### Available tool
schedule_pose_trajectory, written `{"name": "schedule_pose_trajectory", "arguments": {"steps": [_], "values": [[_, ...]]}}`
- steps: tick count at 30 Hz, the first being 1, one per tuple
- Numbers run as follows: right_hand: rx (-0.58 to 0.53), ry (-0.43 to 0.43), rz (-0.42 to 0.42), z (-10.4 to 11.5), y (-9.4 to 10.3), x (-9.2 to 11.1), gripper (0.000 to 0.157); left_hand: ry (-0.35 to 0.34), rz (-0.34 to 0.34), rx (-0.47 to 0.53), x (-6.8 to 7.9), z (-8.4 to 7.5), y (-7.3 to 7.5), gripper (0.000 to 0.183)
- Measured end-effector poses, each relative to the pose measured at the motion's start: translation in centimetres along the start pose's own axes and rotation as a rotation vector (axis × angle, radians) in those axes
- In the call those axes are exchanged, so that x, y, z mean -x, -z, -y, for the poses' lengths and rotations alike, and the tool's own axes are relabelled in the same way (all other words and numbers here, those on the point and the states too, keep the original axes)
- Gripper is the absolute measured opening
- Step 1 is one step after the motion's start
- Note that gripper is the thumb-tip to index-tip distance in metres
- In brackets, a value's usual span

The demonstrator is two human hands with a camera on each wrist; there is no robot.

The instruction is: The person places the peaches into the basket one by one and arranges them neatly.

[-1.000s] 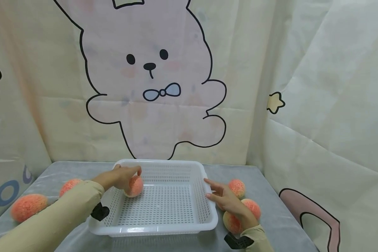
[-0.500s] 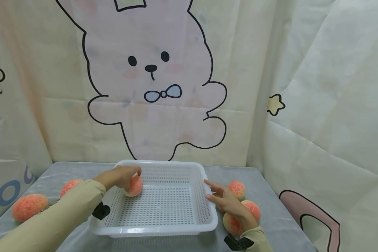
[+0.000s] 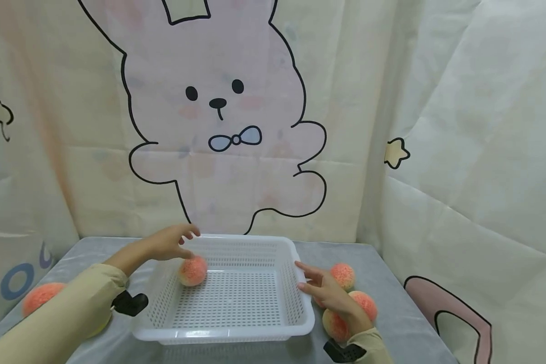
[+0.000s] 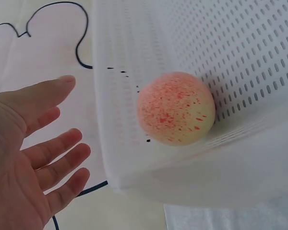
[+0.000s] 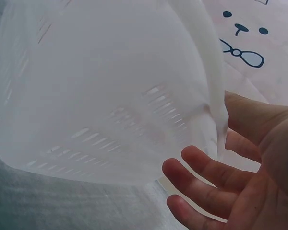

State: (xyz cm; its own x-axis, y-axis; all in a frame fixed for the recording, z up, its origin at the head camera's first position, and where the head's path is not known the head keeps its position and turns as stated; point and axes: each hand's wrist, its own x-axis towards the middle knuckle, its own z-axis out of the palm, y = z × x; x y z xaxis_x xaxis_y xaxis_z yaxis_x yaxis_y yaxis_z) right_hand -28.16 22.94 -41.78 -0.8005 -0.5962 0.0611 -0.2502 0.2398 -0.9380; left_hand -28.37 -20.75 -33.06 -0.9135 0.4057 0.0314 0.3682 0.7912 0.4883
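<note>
A pink-and-yellow peach lies in the left part of a white perforated plastic basket, against its wall. Over the basket's left rim, my left hand holds nothing, its fingers spread and loosely bent. The left wrist view shows a gap between that hand and the peach. On the other side, my right hand grips the basket's right rim. In the right wrist view, some digits of the right hand pass behind the rim while others curl along the outer wall.
Several peaches sit right of the basket, partly behind the right hand. At the left, another peach and a yellowish piece are partly covered by the left sleeve. A grey cloth covers the table, with printed curtains around it.
My left hand has let go of the peach and lifted up and to the left; the peach stays in the basket. The right hand keeps its place on the rim.
</note>
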Motion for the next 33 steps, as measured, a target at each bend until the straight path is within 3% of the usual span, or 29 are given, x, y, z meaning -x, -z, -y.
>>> {"name": "schedule_pose_trajectory", "arguments": {"steps": [7, 15, 22, 33], "values": [[-0.017, -0.001, 0.0, 0.1, -0.1, -0.2, 0.066, -0.08, -0.113, 0.048, 1.9, 1.2, 1.0, 0.048], [-0.015, 0.011, -0.01, -0.2, 0.0, -0.3, 0.065, -0.055, -0.187, 0.152, 4.7, 3.3, 1.0, 0.044], [-0.071, 0.017, 0.013, -0.4, -0.1, -0.2, 0.067, -0.051, -0.255, 0.173, 6.9, 4.8, 0.2, 0.041], [-0.027, -0.002, -0.016, -0.3, -0.1, -0.3, 0.066, 0.004, -0.357, 0.161, 10.4, 8.0, -0.5, 0.038]]}}
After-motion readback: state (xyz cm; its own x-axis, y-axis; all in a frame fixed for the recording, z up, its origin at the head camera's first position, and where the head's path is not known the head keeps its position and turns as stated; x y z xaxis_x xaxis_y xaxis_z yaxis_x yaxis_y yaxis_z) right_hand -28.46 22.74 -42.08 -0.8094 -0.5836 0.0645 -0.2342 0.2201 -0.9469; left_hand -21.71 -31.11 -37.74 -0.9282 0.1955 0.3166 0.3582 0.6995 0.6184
